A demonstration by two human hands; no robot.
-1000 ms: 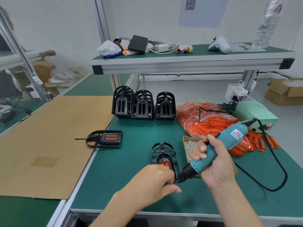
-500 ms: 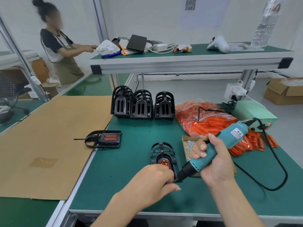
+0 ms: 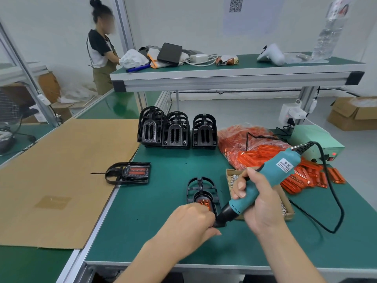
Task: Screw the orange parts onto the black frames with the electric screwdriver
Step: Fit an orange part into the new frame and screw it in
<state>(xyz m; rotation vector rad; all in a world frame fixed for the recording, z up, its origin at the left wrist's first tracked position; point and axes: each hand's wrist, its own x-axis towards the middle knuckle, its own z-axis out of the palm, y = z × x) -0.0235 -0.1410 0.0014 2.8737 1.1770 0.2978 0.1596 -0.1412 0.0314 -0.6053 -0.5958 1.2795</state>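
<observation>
A black frame (image 3: 201,189) lies on the green bench in front of me with an orange part (image 3: 204,202) seated in its near end. My left hand (image 3: 188,227) curls over the frame's near end and holds it down; its fingertips are hidden. My right hand (image 3: 260,203) grips the teal electric screwdriver (image 3: 263,182), whose black nose points down-left at the frame's near right corner beside my left hand. The bit tip is hidden. A shallow box of screws (image 3: 232,177) sits under my right hand.
A finished frame with an orange insert (image 3: 130,173) lies at the left by a cardboard sheet (image 3: 59,176). Three stacks of black frames (image 3: 176,130) stand behind. Loose and bagged orange parts (image 3: 263,152) lie right, near the green power box (image 3: 314,137). A person (image 3: 101,50) stands far left.
My hands, the screwdriver and the frame have kept their places. A person has walked into view behind the left partition and moved right to the raised shelf.
</observation>
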